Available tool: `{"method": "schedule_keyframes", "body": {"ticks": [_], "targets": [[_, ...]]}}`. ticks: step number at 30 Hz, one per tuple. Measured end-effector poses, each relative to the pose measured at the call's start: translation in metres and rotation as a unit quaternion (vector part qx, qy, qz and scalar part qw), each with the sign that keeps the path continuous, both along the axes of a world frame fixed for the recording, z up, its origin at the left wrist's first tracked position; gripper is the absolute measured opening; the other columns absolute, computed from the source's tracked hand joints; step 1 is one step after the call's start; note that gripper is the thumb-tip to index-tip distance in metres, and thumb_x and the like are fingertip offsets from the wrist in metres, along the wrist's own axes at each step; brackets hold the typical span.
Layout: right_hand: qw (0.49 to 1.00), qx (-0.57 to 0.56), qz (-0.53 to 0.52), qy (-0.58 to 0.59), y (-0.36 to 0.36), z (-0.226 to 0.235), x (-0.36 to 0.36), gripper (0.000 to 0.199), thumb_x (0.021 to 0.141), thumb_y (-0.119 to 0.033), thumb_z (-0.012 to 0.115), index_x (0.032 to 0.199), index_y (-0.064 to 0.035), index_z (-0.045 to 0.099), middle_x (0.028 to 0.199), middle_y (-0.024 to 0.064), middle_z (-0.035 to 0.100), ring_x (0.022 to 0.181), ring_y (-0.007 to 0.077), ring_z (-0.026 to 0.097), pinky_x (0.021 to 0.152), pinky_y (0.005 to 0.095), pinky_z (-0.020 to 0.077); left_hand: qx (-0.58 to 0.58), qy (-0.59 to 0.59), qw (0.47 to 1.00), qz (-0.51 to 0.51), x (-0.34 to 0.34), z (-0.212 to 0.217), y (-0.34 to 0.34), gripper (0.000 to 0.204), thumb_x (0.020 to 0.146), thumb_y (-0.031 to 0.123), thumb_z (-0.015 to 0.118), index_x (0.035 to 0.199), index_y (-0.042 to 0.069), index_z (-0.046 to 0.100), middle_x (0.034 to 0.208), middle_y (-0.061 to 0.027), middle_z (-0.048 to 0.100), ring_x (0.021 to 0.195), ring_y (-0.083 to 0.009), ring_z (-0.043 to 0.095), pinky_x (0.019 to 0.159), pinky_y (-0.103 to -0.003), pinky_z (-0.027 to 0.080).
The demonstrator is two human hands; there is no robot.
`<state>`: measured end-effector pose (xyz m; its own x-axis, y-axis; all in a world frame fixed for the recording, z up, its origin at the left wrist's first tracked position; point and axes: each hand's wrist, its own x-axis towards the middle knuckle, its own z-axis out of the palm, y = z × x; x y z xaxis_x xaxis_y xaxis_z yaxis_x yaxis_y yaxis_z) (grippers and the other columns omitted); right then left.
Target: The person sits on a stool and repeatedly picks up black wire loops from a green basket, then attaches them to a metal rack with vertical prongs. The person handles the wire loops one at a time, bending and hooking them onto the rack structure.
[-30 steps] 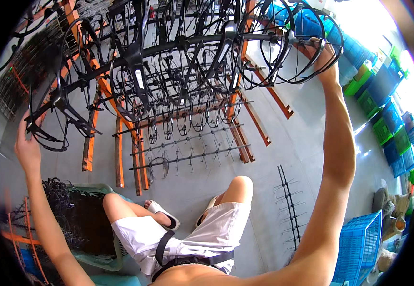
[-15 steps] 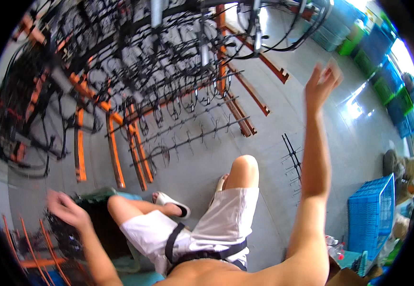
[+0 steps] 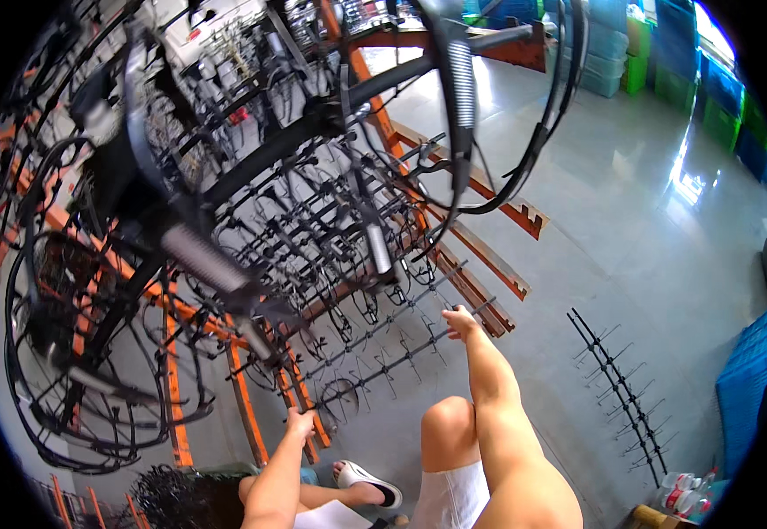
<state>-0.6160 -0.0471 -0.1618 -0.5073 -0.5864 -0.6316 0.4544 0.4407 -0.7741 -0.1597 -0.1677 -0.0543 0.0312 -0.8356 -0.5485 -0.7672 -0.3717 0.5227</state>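
Observation:
A long black bar with several thin wire hooks (image 3: 385, 368) lies across the lower orange arms of a rack. My right hand (image 3: 461, 323) is closed around this bar near its right end. Close to its left end, my left hand (image 3: 301, 423) is closed on the same bar; its fingertips are partly hidden. Another hooked bar (image 3: 374, 330) runs parallel just beyond. Around my left hand are the tips of the orange rack arms (image 3: 299, 388).
Black cables and levers (image 3: 202, 256) hang over the rack at upper left. Two hooked bars (image 3: 617, 383) lie on the grey floor at right. A blue crate (image 3: 749, 388), plastic bottles (image 3: 688, 494) and stacked bins (image 3: 599, 53) stand along the right. An orange post end (image 3: 524, 220) juts out.
Both hands, raised wide apart before, have come inward to the hooked bar and closed on it. My view has shifted closer to the rack.

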Motion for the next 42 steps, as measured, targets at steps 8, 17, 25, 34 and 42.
{"method": "schedule_keyframes", "body": {"ticks": [8,17,25,34,42], "targets": [[0.979,-0.105,-0.152,-0.084,0.005,-0.006,0.027,0.027,0.092,-0.029,0.054,0.114,-0.0137,0.052,0.094,0.0018,0.056,0.078,0.0144,0.054,0.066,0.032,0.0497,0.119,0.138,0.978,0.101,0.018,-0.058,-0.037,0.064,0.09,0.023,0.054,0.141,0.01,0.018,0.138,-0.0172,0.039,0.111,-0.0357,0.05,0.081,-0.044,0.051],[0.957,-0.223,-0.172,-0.069,0.098,0.025,0.08,0.022,0.092,-0.026,0.057,0.101,-0.0054,0.061,0.085,0.0028,0.06,0.077,0.0116,0.056,0.072,0.0273,0.0479,-0.07,0.174,0.976,0.111,0.039,-0.076,-0.033,0.014,0.092,0.017,0.054,0.091,0.003,0.051,0.066,-0.003,0.054,0.052,-0.0114,0.05,0.046,-0.026,0.043],[0.938,-0.312,-0.127,-0.077,0.148,0.062,0.094,0.021,0.091,-0.019,0.061,0.101,-0.0012,0.06,0.094,0.003,0.061,0.089,0.0109,0.057,0.084,0.0262,0.0464,-0.124,0.216,0.945,0.21,0.06,-0.055,0.013,0.02,0.089,0.02,0.053,0.087,0.0,0.057,0.07,-0.0077,0.06,0.058,-0.0143,0.057,0.05,-0.025,0.045],[0.925,-0.262,-0.274,-0.023,0.185,0.076,0.056,0.013,0.089,-0.015,0.06,0.096,-0.0033,0.06,0.081,0.0032,0.06,0.074,0.0102,0.056,0.072,0.0227,0.0473,0.006,0.296,0.948,0.117,0.028,-0.041,0.087,0.014,0.087,0.017,0.054,0.09,0.003,0.057,0.074,-0.0067,0.062,0.059,-0.0138,0.058,0.051,-0.023,0.045],[0.796,-0.157,-0.583,-0.05,0.374,-0.03,0.059,0.011,0.09,-0.014,0.057,0.099,-0.0077,0.057,0.084,0.0041,0.06,0.079,0.0161,0.059,0.077,0.0307,0.0486,0.086,0.202,0.966,-0.137,-0.113,-0.07,0.106,0.024,0.086,0.019,0.056,0.106,0.006,0.06,0.096,-0.0046,0.063,0.091,-0.0169,0.059,0.075,-0.031,0.048]]}}
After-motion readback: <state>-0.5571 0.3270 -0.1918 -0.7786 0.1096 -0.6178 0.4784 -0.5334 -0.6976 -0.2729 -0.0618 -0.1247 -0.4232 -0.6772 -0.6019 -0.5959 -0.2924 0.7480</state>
